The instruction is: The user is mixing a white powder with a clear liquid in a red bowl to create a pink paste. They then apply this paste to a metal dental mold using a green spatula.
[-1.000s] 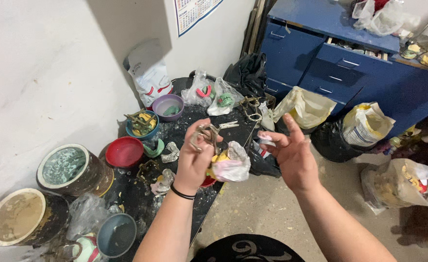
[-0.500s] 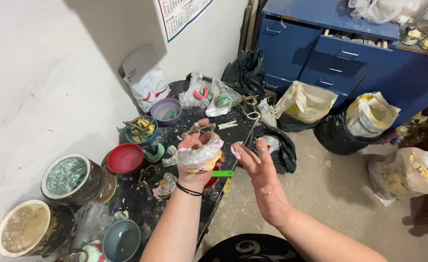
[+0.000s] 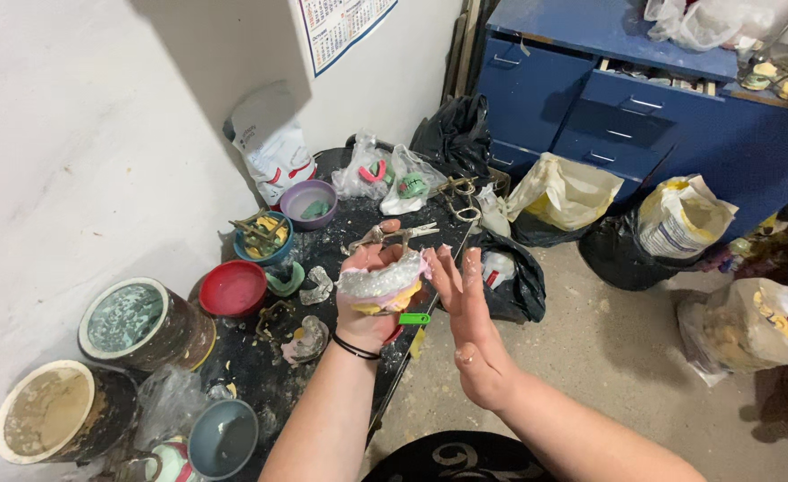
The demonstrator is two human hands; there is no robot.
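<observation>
Black messy table (image 3: 260, 375), blue cabinet (image 3: 590, 116) behind; left hand (image 3: 369, 295) grips plastic-wrapped lump (image 3: 383, 281), right hand (image 3: 470, 317) flat, released.

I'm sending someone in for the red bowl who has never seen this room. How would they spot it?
Look at the black table against the white wall. The red bowl sits near the wall edge, between the tin of greenish stuff and the blue bowl of tools. It is the only red dish there.

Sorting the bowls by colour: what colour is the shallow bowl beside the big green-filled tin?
Red, the shallow bowl shows clearly in the head view.
</observation>
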